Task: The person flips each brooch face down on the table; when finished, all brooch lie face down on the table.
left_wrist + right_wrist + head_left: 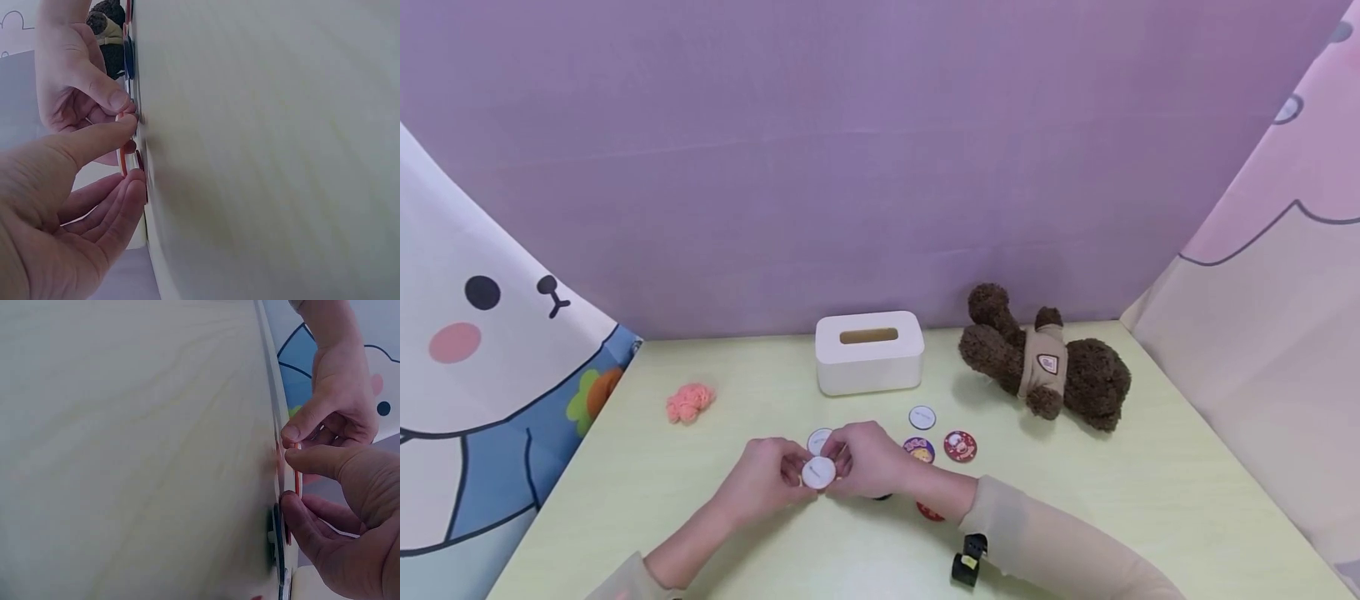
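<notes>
Between my hands is a round badge (818, 472), its white face with a small grey mark turned up in the head view. An orange-red edge shows on it in the left wrist view. My left hand (767, 477) pinches its left side between thumb and fingers. On the right side, my right hand (871, 460) pinches it the same way. Just behind them lies another white round badge (818, 439), partly covered by the right hand. A dark badge (279, 544) sits close by my right fingers in the right wrist view.
Right of the hands lie a white badge (922, 417), a purple cartoon badge (919, 449) and red badges (960, 446), one partly under the right forearm. Behind stands a white tissue box (870, 367). A brown plush toy (1045, 358) lies back right, a pink flower-like object (690, 402) left.
</notes>
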Demonstrator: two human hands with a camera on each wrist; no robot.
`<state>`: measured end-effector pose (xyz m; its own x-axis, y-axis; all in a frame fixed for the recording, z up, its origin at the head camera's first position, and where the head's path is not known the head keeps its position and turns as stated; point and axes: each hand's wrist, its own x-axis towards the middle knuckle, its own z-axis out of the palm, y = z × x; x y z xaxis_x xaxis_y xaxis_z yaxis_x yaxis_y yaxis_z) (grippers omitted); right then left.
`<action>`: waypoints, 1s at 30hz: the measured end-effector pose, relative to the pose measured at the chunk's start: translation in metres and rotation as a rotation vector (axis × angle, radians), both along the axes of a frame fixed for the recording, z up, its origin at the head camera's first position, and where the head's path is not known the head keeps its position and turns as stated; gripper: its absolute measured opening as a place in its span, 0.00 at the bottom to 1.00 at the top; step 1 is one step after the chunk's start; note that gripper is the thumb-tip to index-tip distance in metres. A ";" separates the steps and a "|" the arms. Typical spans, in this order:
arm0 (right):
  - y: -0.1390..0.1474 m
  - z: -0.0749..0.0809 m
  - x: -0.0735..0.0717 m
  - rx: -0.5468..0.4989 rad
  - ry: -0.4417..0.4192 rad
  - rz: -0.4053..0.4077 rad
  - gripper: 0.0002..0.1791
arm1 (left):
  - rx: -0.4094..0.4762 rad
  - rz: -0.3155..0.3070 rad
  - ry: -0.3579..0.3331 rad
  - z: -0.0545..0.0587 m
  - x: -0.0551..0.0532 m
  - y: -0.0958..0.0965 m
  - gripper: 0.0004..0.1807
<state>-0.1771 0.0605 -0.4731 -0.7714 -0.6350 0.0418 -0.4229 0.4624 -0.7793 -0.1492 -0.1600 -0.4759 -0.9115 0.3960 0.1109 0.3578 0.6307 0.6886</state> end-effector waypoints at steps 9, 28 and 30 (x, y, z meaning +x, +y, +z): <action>-0.004 0.001 0.001 0.127 0.136 0.001 0.17 | -0.021 -0.047 -0.016 0.001 0.000 -0.001 0.13; -0.006 0.001 0.002 0.174 0.187 0.000 0.16 | -0.025 -0.060 0.010 0.002 0.001 -0.001 0.09; -0.002 0.002 0.001 0.166 0.162 0.003 0.17 | -0.034 -0.050 0.014 0.003 0.000 0.001 0.10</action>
